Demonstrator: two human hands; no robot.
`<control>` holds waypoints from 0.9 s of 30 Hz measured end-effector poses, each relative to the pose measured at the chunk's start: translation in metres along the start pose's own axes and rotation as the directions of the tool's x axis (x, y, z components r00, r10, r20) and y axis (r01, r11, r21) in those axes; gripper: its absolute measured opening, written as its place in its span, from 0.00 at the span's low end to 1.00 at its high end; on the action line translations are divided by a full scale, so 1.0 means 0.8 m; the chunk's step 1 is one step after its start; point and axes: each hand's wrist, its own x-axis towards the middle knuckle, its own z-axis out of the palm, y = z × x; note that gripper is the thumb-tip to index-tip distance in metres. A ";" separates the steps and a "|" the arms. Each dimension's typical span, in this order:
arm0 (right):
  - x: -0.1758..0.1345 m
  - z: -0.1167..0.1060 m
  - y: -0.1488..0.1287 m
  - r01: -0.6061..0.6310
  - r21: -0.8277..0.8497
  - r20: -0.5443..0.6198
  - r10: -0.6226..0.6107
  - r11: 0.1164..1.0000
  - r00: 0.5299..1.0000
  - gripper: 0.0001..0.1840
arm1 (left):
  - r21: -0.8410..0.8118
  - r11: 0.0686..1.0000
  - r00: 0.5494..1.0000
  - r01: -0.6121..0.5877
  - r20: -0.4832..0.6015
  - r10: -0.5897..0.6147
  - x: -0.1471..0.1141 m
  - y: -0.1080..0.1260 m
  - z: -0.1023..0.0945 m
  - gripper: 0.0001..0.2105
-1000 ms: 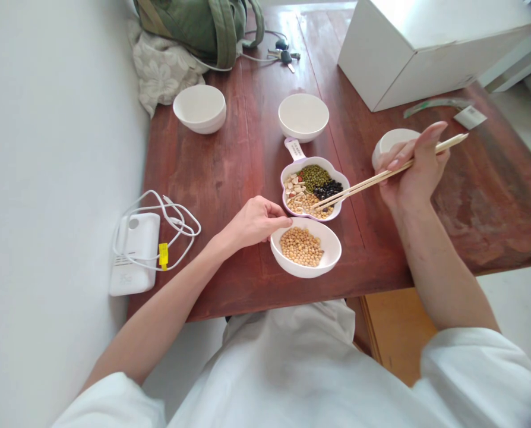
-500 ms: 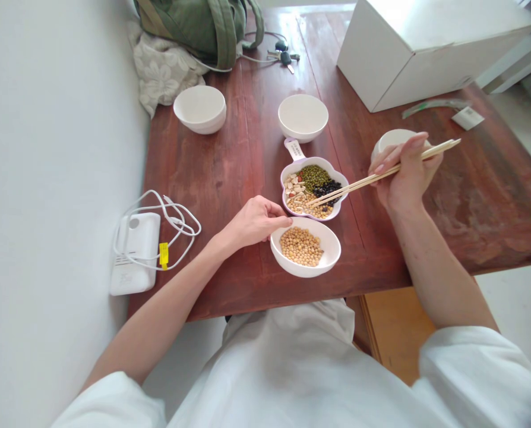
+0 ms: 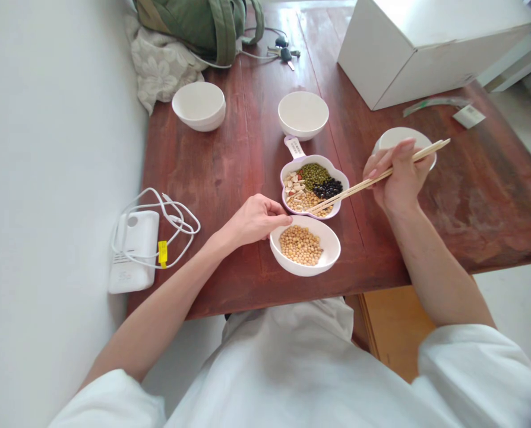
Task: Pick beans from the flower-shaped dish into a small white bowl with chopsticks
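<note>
My left hand (image 3: 263, 220) pinches the left rim of a white bowl (image 3: 330, 252) that holds a heap of soybeans (image 3: 300, 245). Just beyond it lies a flower-shaped dish (image 3: 296, 150) with a short handle, filled with green mung beans (image 3: 314, 176), black beans (image 3: 328, 189), peanuts (image 3: 294, 185) and more soybeans. In my right hand (image 3: 399, 178) is a pair of chopsticks (image 3: 359, 186), fingers closed round them. Their tips rest among the soybeans at the dish's near side; I cannot make out whether a bean is between them.
Two white bowls stand further back, one at left (image 3: 198, 107) and one in the middle (image 3: 303, 116). Another white bowl (image 3: 410, 135) sits behind my right hand. A white power bank (image 3: 134, 252) with a cable, a green bag (image 3: 189, 27), keys (image 3: 285, 54) and a white box (image 3: 381, 59) surround them.
My right hand has shifted slightly left and the chopsticks have come a little toward me within the soybeans. My left hand keeps its place on the bowl's rim.
</note>
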 end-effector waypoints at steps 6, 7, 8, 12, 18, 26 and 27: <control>-0.002 -0.001 0.001 -0.024 0.005 0.022 0.024 1.000 0.999 0.36 | -0.019 1.000 1.000 -0.008 0.003 0.008 -0.001 0.001 0.001 0.14; -0.002 -0.001 0.001 -0.023 0.002 0.022 0.023 1.000 0.999 0.36 | -0.015 1.000 1.000 -0.008 0.001 0.008 -0.001 0.001 0.001 0.14; -0.002 -0.001 0.001 -0.021 0.002 0.023 0.021 1.000 1.000 0.37 | -0.009 1.000 1.000 -0.005 -0.002 0.005 -0.001 0.001 0.001 0.14; -0.002 0.000 0.000 -0.026 -0.006 0.029 0.026 1.000 0.999 0.38 | 0.001 1.000 1.000 0.001 -0.003 -0.001 -0.001 0.000 0.001 0.14; -0.002 0.003 -0.003 -0.044 -0.005 0.033 0.044 0.999 0.999 0.38 | 0.011 1.000 1.000 0.009 -0.005 -0.009 0.000 0.000 0.002 0.14; -0.003 0.004 -0.003 -0.033 0.037 0.038 0.031 0.999 0.999 0.36 | 0.031 1.000 1.000 -0.003 0.000 0.003 0.000 -0.001 0.001 0.15; -0.003 0.003 -0.003 -0.033 0.035 0.042 0.032 0.999 0.999 0.36 | 0.032 0.999 1.000 -0.003 0.000 0.003 0.000 -0.001 0.001 0.15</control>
